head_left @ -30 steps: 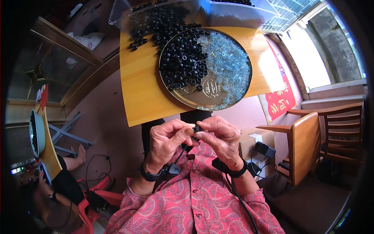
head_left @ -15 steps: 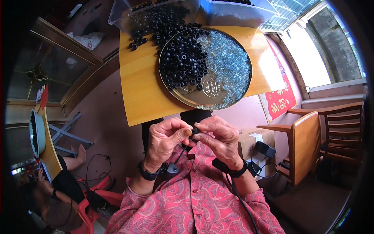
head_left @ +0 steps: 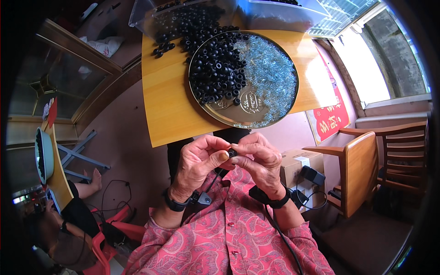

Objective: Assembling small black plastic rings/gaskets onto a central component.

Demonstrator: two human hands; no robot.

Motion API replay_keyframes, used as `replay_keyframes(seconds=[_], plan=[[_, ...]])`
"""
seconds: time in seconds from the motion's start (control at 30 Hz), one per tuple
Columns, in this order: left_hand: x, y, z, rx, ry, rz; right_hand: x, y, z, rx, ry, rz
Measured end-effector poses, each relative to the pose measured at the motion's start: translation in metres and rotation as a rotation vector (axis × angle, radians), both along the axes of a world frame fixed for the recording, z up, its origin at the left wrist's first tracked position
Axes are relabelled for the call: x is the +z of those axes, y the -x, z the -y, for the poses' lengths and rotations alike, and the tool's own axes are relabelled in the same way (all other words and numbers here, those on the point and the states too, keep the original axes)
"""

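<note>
Black hollow rounded bead: held nearside of the round shiny metal tray.
Right hand: bead pinched in closed fingers.
Left hand: fingers nearly closed beside bead; grip cannot be told.

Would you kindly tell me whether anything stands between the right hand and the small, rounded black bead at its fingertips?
Nothing visible does: the bare right hand pinches the small, rounded black bead directly, with the bare left hand close beside it.
</note>
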State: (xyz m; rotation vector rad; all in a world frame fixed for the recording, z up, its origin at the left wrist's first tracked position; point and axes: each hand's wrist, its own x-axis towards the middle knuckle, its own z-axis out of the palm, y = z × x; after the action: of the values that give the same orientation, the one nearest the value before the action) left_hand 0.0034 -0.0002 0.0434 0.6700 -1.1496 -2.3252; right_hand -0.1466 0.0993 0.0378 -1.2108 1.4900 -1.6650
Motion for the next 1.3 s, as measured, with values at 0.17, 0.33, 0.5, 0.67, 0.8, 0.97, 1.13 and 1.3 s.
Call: replay_keyframes(seconds=[0.17, 0.33, 0.5, 0.67, 0.8, 0.97, 1.13, 1.3], plan=[[-0.004, -0.001, -0.001, -0.020, 0.028, -0.005, -0.005, -0.001, 0.001, -0.037, 0.017, -0.019], [-0.004, 0.000, -0.005, -0.014, 0.051, 0.032, -0.007, 0.000, 0.002, -0.056, 0.017, -0.048], [0.000, 0.002, -0.007, 0.030, 0.010, 0.013, -0.007, -0.002, 0.002, -0.044, 0.015, 0.027], [-0.006, 0.000, -0.007, -0.016, 0.080, -0.019, -0.009, -0.001, 0.002, -0.028, 0.011, -0.027], [-0.009, 0.001, -0.008, -0.033, 0.134, -0.034, -0.008, -0.005, 0.003, -0.041, -0.015, 0.113], [-0.015, -0.001, -0.007, -0.033, 0.129, -0.074, -0.010, -0.001, 0.002, 0.011, 0.053, 0.165], [-0.011, 0.002, -0.008, -0.024, 0.146, -0.062, -0.012, -0.002, 0.000, 0.023, 0.026, 0.269], [-0.013, 0.002, -0.007, -0.036, 0.226, -0.062, -0.010, -0.004, -0.001, -0.023, 0.011, 0.236]])
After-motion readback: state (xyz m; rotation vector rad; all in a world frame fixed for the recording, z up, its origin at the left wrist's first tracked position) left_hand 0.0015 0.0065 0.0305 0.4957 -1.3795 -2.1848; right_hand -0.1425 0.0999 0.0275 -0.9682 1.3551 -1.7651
